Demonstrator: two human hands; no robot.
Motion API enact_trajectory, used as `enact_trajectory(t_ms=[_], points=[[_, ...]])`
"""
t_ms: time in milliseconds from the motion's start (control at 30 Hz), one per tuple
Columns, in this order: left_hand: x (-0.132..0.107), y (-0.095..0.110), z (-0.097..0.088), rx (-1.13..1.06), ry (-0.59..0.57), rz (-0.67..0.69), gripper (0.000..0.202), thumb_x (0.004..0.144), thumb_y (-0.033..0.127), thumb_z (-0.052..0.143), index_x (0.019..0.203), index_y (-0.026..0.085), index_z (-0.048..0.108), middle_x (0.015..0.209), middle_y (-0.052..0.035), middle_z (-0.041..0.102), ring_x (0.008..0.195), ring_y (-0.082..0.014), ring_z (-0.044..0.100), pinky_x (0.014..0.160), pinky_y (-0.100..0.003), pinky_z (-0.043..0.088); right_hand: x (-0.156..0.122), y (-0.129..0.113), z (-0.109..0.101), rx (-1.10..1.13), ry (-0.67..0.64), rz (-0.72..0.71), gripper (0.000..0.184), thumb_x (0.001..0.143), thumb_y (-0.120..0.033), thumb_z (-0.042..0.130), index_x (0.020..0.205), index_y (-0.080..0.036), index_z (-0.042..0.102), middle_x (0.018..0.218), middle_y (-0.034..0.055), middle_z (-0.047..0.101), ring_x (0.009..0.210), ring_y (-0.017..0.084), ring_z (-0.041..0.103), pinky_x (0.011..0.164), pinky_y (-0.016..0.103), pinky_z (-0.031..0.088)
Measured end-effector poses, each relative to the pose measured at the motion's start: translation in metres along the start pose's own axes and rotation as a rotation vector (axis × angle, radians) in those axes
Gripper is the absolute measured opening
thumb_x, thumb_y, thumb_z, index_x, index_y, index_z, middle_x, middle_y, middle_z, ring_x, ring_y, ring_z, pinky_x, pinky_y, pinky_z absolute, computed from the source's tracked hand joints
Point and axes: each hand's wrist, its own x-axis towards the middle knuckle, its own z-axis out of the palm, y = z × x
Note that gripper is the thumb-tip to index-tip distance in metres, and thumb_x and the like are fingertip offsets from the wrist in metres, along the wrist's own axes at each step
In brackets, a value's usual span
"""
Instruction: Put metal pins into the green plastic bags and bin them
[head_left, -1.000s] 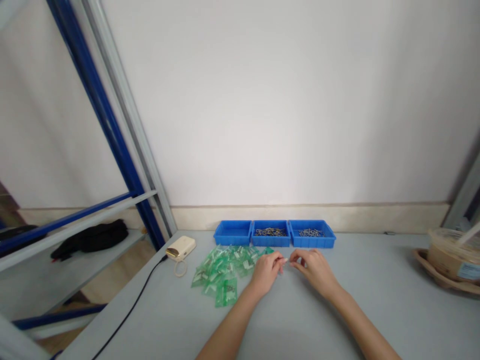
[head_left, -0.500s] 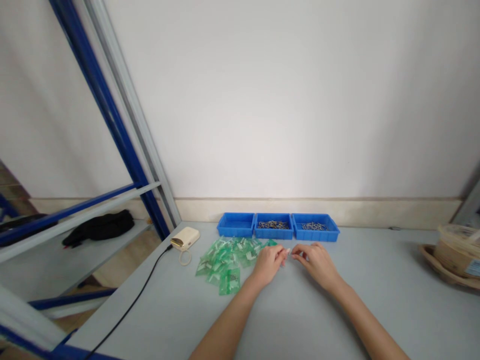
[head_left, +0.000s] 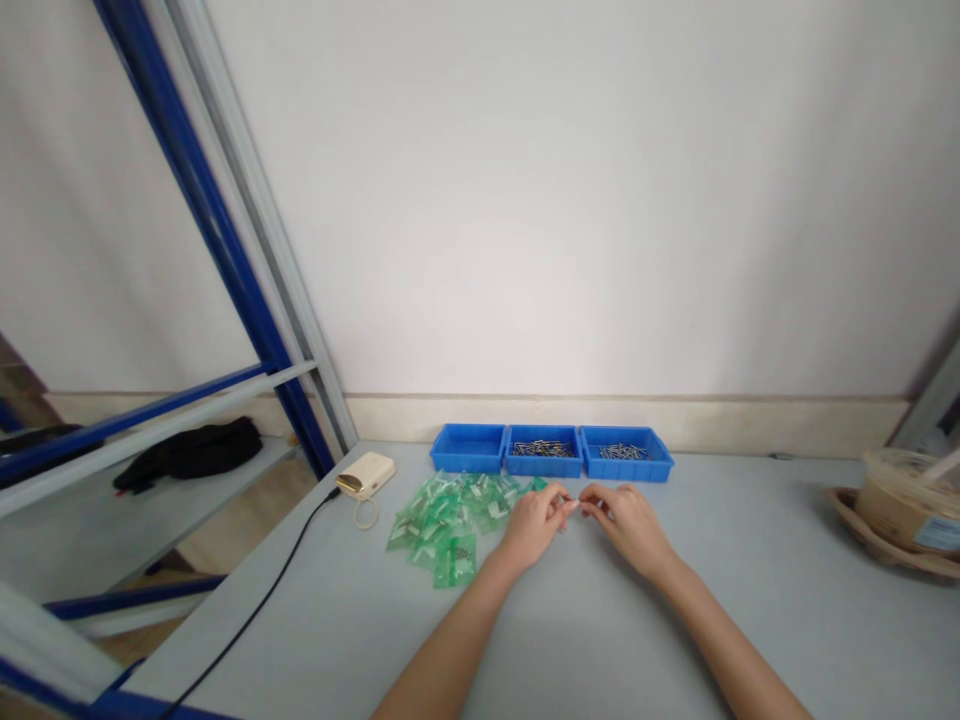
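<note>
Over the table in front of the blue bins, my left hand (head_left: 534, 527) pinches a tiny whitish piece (head_left: 575, 506) between thumb and fingertips. My right hand (head_left: 628, 522) meets it from the other side, its thumb and index finger closed at the same spot. What the right fingertips hold is too small to make out. Left of my left hand lies a heap of small green transparent bags (head_left: 455, 562), some with small metal parts inside. Behind my hands, the middle blue bin (head_left: 544, 469) and right blue bin (head_left: 628, 471) contain loose screw-like metal pieces.
Another blue bin (head_left: 469, 464) stands at the row's left end. A cream-coloured device (head_left: 367, 472) with a ring strap and black cable (head_left: 277, 583) lies at the table's left edge. At far right, a lidded cup (head_left: 907, 500) sits in a brown carrier (head_left: 855, 522). A wall closes the back.
My fingertips have drawn slightly closer together around the tiny piece. The whole view has shifted a little; the bags and bins stay in place.
</note>
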Motion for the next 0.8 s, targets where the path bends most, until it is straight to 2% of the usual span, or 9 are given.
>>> enact_trajectory(t_ms=[67,233,333,400,500,633,733,800], points=[[0.0,0.0,0.0,0.003,-0.003,0.002,0.025,0.087,0.036,0.042,0.087,0.017,0.058,0.059,0.0026,0.06,0.054,-0.0112,0.053,0.059,-0.021,0.037,0.0,-0.001,-0.002,0.001,0.001,-0.001,0.027,0.088,-0.036,0.038,0.087,-0.021,0.061,0.08,0.0017,0.066,0.073,0.017,0.059,0.077,0.032,0.033],[0.0,0.0,0.0,0.047,0.009,0.032,0.041,0.09,0.038,0.035,0.061,0.015,0.055,0.053,0.0011,0.054,0.052,-0.0105,0.05,0.057,-0.02,0.035,-0.001,-0.003,-0.001,-0.008,-0.016,-0.021,0.025,0.087,-0.034,0.04,0.086,-0.022,0.063,0.081,0.0005,0.067,0.071,0.016,0.058,0.076,0.031,0.033],[0.0,-0.003,-0.002,0.092,0.025,0.038,0.048,0.091,0.04,0.03,0.056,0.016,0.052,0.053,0.0001,0.054,0.055,-0.0111,0.051,0.059,-0.021,0.035,-0.003,-0.002,0.002,-0.026,-0.016,-0.04,0.033,0.09,-0.034,0.034,0.082,-0.022,0.064,0.08,0.0003,0.067,0.07,0.016,0.058,0.076,0.031,0.032],[0.001,-0.006,-0.004,0.17,0.088,0.013,0.045,0.091,0.042,0.03,0.064,0.016,0.055,0.062,-0.0011,0.058,0.061,-0.0129,0.053,0.062,-0.023,0.036,0.0,-0.002,0.004,-0.039,-0.004,-0.025,0.037,0.091,-0.034,0.031,0.083,-0.022,0.064,0.079,0.0004,0.067,0.072,0.017,0.059,0.075,0.031,0.031],[0.002,-0.014,-0.01,0.372,0.197,-0.043,0.033,0.087,0.045,0.04,0.085,0.018,0.058,0.082,-0.0047,0.06,0.081,-0.019,0.054,0.07,-0.028,0.037,0.017,-0.007,0.003,-0.077,0.023,0.027,0.039,0.092,-0.034,0.029,0.084,-0.022,0.064,0.079,0.001,0.067,0.076,0.017,0.06,0.074,0.03,0.031],[0.001,-0.025,-0.011,0.606,0.199,-0.071,0.041,0.078,0.048,0.052,0.103,0.016,0.055,0.103,-0.0107,0.056,0.101,-0.0278,0.046,0.083,-0.039,0.035,0.063,-0.025,-0.007,-0.217,0.016,0.091,0.042,0.093,-0.037,0.028,0.081,-0.02,0.065,0.075,0.0048,0.066,0.073,0.017,0.059,0.071,0.03,0.031],[-0.001,-0.027,-0.009,0.657,0.164,-0.039,0.036,0.078,0.042,0.054,0.103,0.016,0.056,0.104,-0.0119,0.056,0.101,-0.0283,0.046,0.087,-0.042,0.033,0.084,-0.036,-0.009,-0.301,0.149,0.17,0.042,0.093,-0.039,0.027,0.089,-0.018,0.063,0.086,0.0102,0.064,0.082,0.019,0.058,0.073,0.03,0.032],[-0.002,-0.025,-0.008,0.655,0.161,-0.002,0.03,0.078,0.037,0.055,0.1,0.017,0.058,0.101,-0.0106,0.057,0.099,-0.0272,0.047,0.091,-0.043,0.03,0.08,-0.036,-0.005,-0.316,0.259,0.183,0.038,0.093,-0.037,0.028,0.096,-0.019,0.061,0.095,0.0108,0.061,0.09,0.019,0.056,0.075,0.03,0.032]])
